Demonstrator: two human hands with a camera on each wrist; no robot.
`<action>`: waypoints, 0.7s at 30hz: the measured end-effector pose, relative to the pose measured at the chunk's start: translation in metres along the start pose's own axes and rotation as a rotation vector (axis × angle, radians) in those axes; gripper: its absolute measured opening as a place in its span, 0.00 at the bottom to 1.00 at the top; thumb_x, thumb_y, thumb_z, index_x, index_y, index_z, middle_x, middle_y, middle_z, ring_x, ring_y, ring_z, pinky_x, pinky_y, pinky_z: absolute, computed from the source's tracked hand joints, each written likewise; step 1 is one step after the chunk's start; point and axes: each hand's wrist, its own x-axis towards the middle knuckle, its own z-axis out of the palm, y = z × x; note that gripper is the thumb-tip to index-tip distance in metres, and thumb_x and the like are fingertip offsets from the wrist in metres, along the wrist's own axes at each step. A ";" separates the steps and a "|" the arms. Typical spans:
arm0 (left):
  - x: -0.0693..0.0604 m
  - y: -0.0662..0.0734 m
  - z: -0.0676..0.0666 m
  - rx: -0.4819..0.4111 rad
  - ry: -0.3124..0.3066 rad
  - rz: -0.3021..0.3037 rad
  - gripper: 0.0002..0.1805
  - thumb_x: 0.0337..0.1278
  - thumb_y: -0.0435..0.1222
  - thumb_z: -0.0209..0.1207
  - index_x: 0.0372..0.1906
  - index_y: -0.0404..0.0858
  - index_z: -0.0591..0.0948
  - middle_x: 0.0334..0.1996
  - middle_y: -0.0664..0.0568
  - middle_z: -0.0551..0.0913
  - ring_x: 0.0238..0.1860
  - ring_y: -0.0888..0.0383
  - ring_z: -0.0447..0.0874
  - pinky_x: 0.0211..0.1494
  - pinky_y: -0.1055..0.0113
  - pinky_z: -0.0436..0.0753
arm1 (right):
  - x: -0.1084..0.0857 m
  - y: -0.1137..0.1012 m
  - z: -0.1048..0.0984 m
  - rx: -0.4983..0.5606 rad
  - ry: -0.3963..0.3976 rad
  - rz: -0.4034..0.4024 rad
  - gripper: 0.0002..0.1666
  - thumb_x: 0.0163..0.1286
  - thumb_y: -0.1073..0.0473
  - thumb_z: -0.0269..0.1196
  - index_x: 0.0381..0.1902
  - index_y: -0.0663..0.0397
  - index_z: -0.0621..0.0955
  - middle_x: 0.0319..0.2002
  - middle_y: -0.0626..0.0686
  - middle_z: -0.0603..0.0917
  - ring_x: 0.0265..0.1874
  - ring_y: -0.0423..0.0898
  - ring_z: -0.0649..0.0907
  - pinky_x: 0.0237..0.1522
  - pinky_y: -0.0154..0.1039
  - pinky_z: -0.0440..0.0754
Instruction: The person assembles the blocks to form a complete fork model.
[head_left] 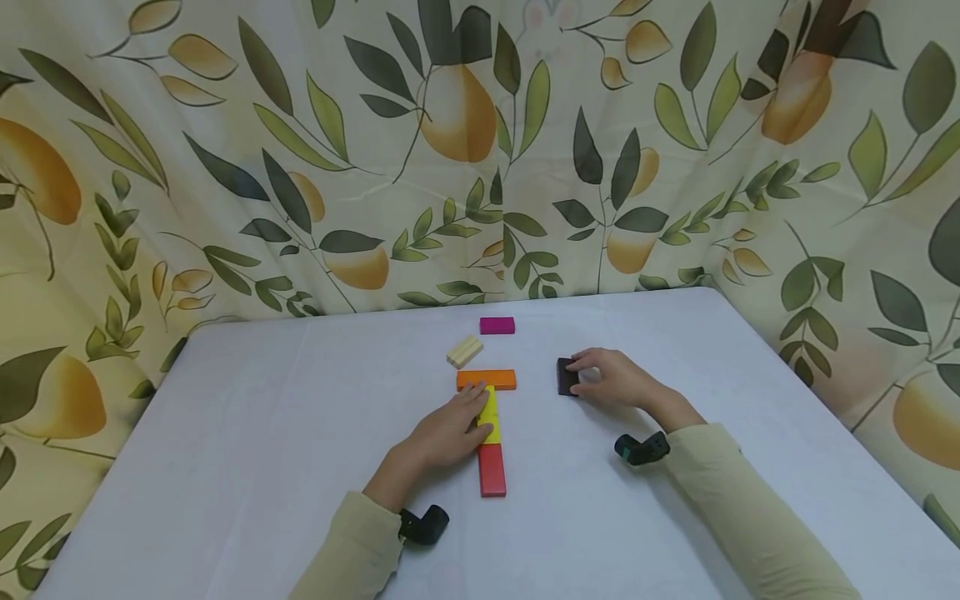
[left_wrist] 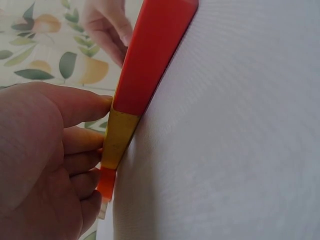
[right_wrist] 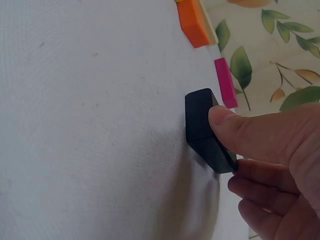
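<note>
A yellow block [head_left: 491, 417] joins end to end with a red block [head_left: 492, 471], and an orange block [head_left: 502, 380] lies crosswise at its far end. My left hand [head_left: 447, 427] rests over the yellow block, its fingertips reaching the orange one. In the left wrist view, the thumb [left_wrist: 82, 105] touches the yellow block near the red block's end. Off to the right, my right hand [head_left: 618, 379] pinches a black block [head_left: 566, 377] between thumb and fingers. The right wrist view shows the thumb on one face of the black block [right_wrist: 200, 117]; the fingers' contact is partly hidden.
Beyond the orange block lie a pale wooden-coloured piece [head_left: 465, 352] and a magenta block [head_left: 497, 326]. A white cloth [head_left: 247, 467] covers the table, with a leaf-and-fruit patterned curtain [head_left: 450, 192] behind it.
</note>
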 end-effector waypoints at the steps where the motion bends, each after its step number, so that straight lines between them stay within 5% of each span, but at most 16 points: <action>1: 0.000 0.000 0.000 0.000 0.000 0.000 0.32 0.64 0.47 0.49 0.69 0.37 0.59 0.70 0.51 0.54 0.70 0.57 0.46 0.67 0.59 0.57 | 0.000 -0.001 0.000 0.003 0.002 0.006 0.21 0.58 0.61 0.66 0.48 0.65 0.80 0.55 0.65 0.73 0.57 0.63 0.69 0.57 0.59 0.64; 21: -0.001 0.001 -0.001 -0.008 0.011 -0.008 0.33 0.63 0.47 0.50 0.69 0.38 0.59 0.70 0.52 0.55 0.70 0.57 0.46 0.66 0.59 0.58 | 0.011 -0.011 0.010 -0.018 0.050 0.031 0.20 0.57 0.60 0.66 0.46 0.66 0.81 0.51 0.66 0.76 0.54 0.62 0.72 0.56 0.57 0.66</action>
